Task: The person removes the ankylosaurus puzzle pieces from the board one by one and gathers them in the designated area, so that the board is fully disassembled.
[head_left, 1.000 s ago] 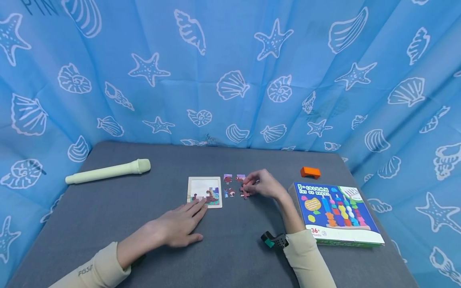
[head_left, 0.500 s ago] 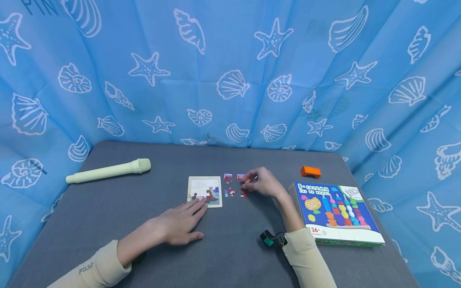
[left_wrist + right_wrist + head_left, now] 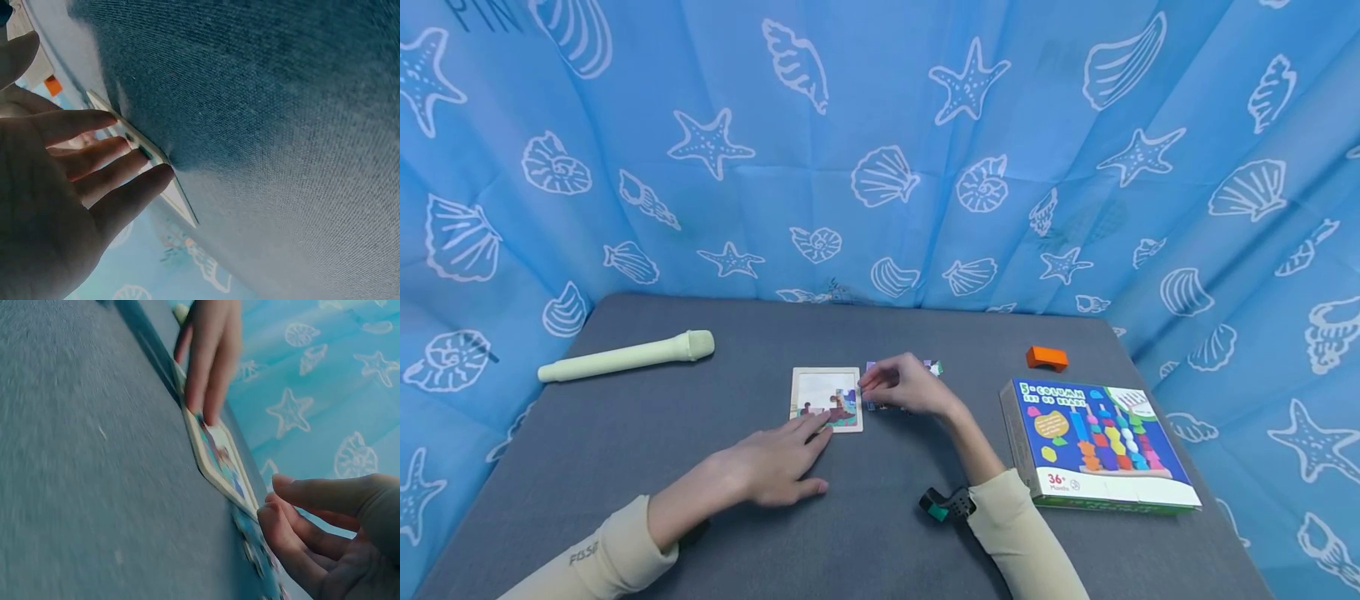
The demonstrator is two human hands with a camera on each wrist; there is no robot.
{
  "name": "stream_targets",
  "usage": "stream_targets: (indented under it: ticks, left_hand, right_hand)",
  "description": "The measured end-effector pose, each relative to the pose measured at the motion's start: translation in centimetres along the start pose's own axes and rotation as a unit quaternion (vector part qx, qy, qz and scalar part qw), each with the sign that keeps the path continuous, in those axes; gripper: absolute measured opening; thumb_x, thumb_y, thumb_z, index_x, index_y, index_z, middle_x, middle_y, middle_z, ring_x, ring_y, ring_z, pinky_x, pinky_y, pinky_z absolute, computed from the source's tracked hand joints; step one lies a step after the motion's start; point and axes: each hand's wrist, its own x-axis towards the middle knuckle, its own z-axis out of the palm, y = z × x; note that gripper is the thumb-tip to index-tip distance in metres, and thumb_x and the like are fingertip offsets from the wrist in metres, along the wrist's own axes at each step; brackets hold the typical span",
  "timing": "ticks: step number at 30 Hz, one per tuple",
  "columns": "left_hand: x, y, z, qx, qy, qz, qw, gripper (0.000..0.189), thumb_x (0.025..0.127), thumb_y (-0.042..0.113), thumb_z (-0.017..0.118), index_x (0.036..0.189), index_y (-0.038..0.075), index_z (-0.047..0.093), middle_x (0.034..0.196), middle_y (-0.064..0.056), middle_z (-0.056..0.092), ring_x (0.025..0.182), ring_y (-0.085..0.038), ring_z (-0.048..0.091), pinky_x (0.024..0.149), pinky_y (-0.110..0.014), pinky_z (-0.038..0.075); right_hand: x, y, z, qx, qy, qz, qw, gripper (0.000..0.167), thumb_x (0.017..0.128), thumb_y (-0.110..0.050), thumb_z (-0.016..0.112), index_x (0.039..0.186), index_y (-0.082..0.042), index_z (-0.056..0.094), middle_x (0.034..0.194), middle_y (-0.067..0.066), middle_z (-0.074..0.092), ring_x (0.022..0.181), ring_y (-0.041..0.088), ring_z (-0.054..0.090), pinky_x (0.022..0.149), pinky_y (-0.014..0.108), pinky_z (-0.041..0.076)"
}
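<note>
- Fingers (image 3: 805,427) of the left hand (image 3: 773,468) are extended and loosely spread, clasping nothing; we see their tips resting over the near left part of one puzzle frame (image 3: 825,370).
- Of two hands, the second, the right hand (image 3: 910,387), has its thumb and fingertips (image 3: 270,515) drawn close together beside the frame's right edge; we cannot tell whether a piece is pinched between them.
- The one frame lies flat near the middle of one grey table (image 3: 760,333), and its white base shows above the laid pieces (image 3: 844,402), which run along the near side and up the right (we cannot count these, as the left fingers cover some).
- Loose pieces (image 3: 936,367), more than one, lie to the right of the frame, partly beneath the right hand, so we cannot give their full number.
- We count one pale green microphone (image 3: 625,358) at the far left, one orange block (image 3: 1047,358) at the far right, and one bead-set box (image 3: 1108,446) just in front of that block.
- Two cream sleeves (image 3: 1022,533) reach in, with one black-and-teal device (image 3: 938,508) by the right wrist.
- One blue curtain (image 3: 880,100) hangs behind, printed with white shells and starfish.
</note>
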Motion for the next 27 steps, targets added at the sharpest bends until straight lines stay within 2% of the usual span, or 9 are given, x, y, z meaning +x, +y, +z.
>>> stream_targets:
  ticks: [5, 13, 21, 27]
  left_hand:
    - [0.1, 0.3, 0.1, 0.018, 0.004, 0.004, 0.9998, 0.082, 0.107, 0.053, 0.063, 0.169, 0.005, 0.037, 0.183, -0.013, 0.021, 0.171, -0.034, 0.021, 0.134, -0.054, 0.034]
    - [0.7, 1.1, 0.2, 0.043, 0.0, 0.02, 0.9989, 0.084, 0.107, 0.055, 0.062, 0.17, 0.007, 0.034, 0.184, -0.012, 0.02, 0.171, -0.03, 0.02, 0.135, -0.052, 0.032]
    - [0.9, 1.5, 0.4, 0.05, 0.001, 0.013, 0.9986, 0.086, 0.107, 0.057, 0.063, 0.172, 0.01, 0.032, 0.184, -0.009, 0.02, 0.172, -0.028, 0.019, 0.135, -0.053, 0.031]
    - [0.9, 1.5, 0.5, 0.051, -0.001, 0.011, 0.9986, 0.086, 0.106, 0.057, 0.063, 0.172, 0.01, 0.032, 0.184, -0.009, 0.02, 0.172, -0.028, 0.019, 0.136, -0.052, 0.031]
  right_hand:
    - [1.5, -0.6, 1.2, -0.028, -0.019, -0.013, 0.9993, 0.02, 0.098, -0.003, 0.078, 0.116, 0.005, 0.078, 0.106, 0.02, 0.081, 0.082, 0.006, 0.072, 0.071, 0.018, 0.057]
    - [3.0, -1.6, 2.3, -0.101, -0.023, 0.026, 0.9943, 0.016, 0.094, -0.005, 0.083, 0.11, -0.001, 0.081, 0.098, 0.012, 0.082, 0.077, 0.005, 0.067, 0.067, 0.018, 0.054]
    - [3.6, -1.8, 2.3, -0.13, -0.03, 0.031, 0.9906, 0.012, 0.092, -0.005, 0.084, 0.103, -0.005, 0.08, 0.089, 0.006, 0.076, 0.076, 0.007, 0.061, 0.067, 0.019, 0.05]
    - [3.6, -2.1, 2.1, -0.119, -0.025, 0.019, 0.9924, 0.01, 0.092, -0.003, 0.084, 0.1, -0.005, 0.079, 0.091, 0.007, 0.078, 0.078, 0.006, 0.066, 0.068, 0.018, 0.054]
